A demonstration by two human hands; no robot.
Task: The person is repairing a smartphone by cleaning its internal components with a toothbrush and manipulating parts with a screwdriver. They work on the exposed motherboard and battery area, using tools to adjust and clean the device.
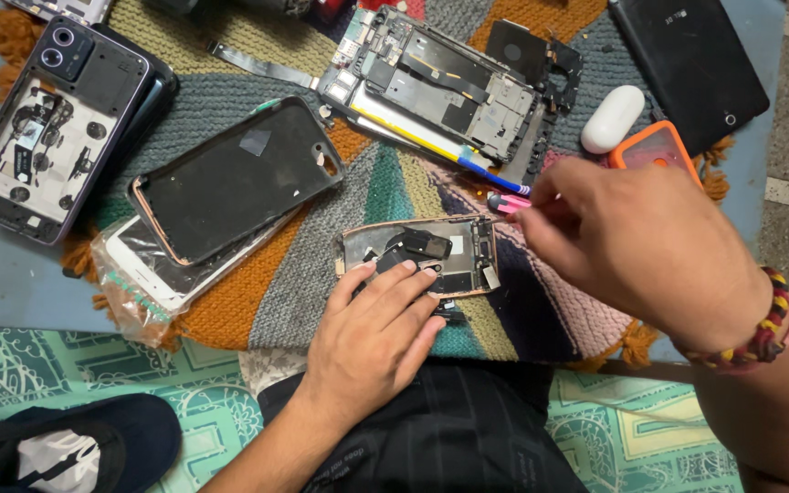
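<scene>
Here, left hand [378, 333] flat, fingers spread on opened phone [417, 257]; right hand [646, 242] pinching pink screwdriver [508, 203].

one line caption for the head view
Left hand pins an opened phone frame on a woven mat; right hand holds a pink tool.

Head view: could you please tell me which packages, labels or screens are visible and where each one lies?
Clear plastic bag: left edge of mat, crinkled, holding a white phone.
Grey tape label: small rectangle on the black phone case.
Dark tablet: top right, black rectangle, face not shown.
</scene>
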